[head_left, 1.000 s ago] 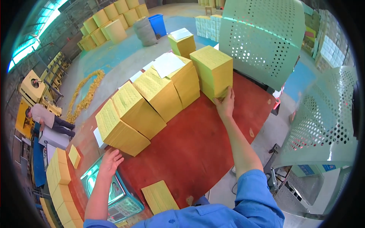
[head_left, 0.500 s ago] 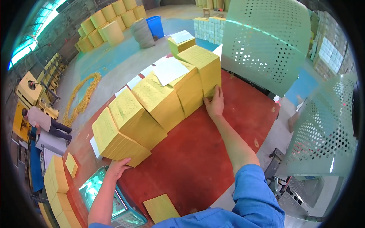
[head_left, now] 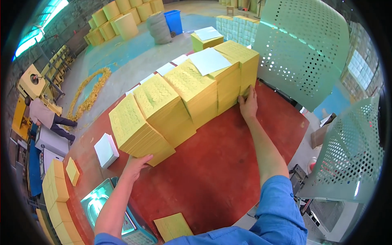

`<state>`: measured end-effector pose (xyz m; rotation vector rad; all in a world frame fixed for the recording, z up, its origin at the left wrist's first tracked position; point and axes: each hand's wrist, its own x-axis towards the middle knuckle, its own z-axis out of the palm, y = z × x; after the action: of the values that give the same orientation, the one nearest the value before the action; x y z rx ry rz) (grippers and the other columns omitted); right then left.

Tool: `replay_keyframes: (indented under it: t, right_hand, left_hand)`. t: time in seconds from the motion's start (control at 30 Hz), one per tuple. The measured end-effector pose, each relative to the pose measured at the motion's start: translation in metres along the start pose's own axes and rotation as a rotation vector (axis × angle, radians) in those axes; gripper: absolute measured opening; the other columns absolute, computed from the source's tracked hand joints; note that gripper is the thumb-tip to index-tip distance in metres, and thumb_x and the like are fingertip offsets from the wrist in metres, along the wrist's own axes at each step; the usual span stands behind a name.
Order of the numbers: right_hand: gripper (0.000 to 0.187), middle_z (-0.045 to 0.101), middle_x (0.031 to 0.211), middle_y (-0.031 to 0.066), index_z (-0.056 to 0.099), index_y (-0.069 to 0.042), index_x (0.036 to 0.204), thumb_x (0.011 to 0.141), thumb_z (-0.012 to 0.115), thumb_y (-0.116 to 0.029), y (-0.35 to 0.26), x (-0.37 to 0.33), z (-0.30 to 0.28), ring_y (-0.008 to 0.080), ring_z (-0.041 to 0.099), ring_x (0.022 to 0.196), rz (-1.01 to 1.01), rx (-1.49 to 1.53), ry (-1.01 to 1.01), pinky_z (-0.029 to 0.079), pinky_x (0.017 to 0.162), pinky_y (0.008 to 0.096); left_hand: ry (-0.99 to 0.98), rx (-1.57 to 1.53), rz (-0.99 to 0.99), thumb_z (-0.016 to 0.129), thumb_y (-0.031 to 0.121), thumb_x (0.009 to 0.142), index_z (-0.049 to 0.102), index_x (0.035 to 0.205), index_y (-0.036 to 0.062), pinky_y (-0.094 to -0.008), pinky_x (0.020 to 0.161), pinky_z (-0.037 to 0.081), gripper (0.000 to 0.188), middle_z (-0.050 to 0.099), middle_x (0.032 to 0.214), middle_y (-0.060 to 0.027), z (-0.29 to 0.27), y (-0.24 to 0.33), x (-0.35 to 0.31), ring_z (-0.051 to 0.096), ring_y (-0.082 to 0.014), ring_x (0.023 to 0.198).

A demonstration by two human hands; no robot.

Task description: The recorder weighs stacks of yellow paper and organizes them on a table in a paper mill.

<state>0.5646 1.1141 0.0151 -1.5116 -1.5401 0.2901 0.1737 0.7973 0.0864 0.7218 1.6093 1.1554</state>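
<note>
A worker's two bare hands bracket a row of tall yellow paper stacks (head_left: 185,107) on a broad red tabletop (head_left: 204,163). Uneven pressure from the ends could buckle the row at its middle, where no hand supports it; the near left stack, its sheet edges stepped and leaning, looks likeliest to splay. A jolt might also send the flat white paper sheet (head_left: 210,61) sliding off the top.

The row lies between the hands, running from near left to far right. The left hand (head_left: 136,166) touches the near left end low down, thumb along the front, fingers partly hidden by paper. The right hand (head_left: 248,107) cups the lower corner at the far right end. Both appear partly open; how firmly either holds cannot be told. Left of the row sits a small white paper block (head_left: 106,150); nearer stands a teal scale with a shiny metal pan (head_left: 98,201).
</note>
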Motion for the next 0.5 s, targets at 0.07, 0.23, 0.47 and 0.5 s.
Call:
replay_keyframes:
  t: [0.07,0.23,0.47,0.5]
  right_hand:
    - [0.075,0.039,0.150,0.0209,0.032,-0.007,0.150,0.087,0.070,-0.019,0.001,0.000,0.007,0.0373,0.045,0.132,-0.016,-0.010,0.027,0.044,0.106,0.0423]
    - [0.068,0.049,0.142,0.0200,0.036,-0.008,0.149,0.089,0.067,-0.018,0.005,0.005,0.027,0.0350,0.055,0.122,0.090,0.046,0.011,0.047,0.101,0.0410]
    - [0.062,0.052,0.138,0.0210,0.040,-0.004,0.145,0.089,0.064,-0.014,0.001,-0.015,0.022,0.0361,0.055,0.121,-0.018,-0.004,-0.056,0.046,0.101,0.0409]
    - [0.061,0.053,0.137,0.0212,0.041,-0.002,0.145,0.089,0.063,-0.013,-0.001,-0.026,0.015,0.0365,0.054,0.123,-0.038,-0.005,-0.083,0.046,0.102,0.0408]
  left_hand:
    - [0.009,-0.003,0.013,0.080,0.015,0.081,0.046,0.137,0.0073,-0.0408,0.083,0.056,0.066,0.059,0.124,-0.0089,0.002,-0.004,0.005,0.060,-0.0224,0.113]
    - [0.013,0.055,0.070,0.078,0.017,0.082,0.040,0.140,0.0076,-0.0438,0.082,0.057,0.070,0.056,0.129,-0.0109,0.007,-0.013,0.017,0.060,-0.0248,0.114]
    - [0.036,0.004,0.145,0.080,0.011,0.080,0.039,0.139,0.0050,-0.0374,0.082,0.056,0.072,0.059,0.125,-0.0115,0.016,-0.021,0.021,0.062,-0.0219,0.110]
    - [0.029,0.013,0.162,0.081,0.011,0.078,0.038,0.139,0.0045,-0.0376,0.085,0.055,0.075,0.059,0.127,-0.0124,0.020,-0.022,0.025,0.061,-0.0226,0.112]
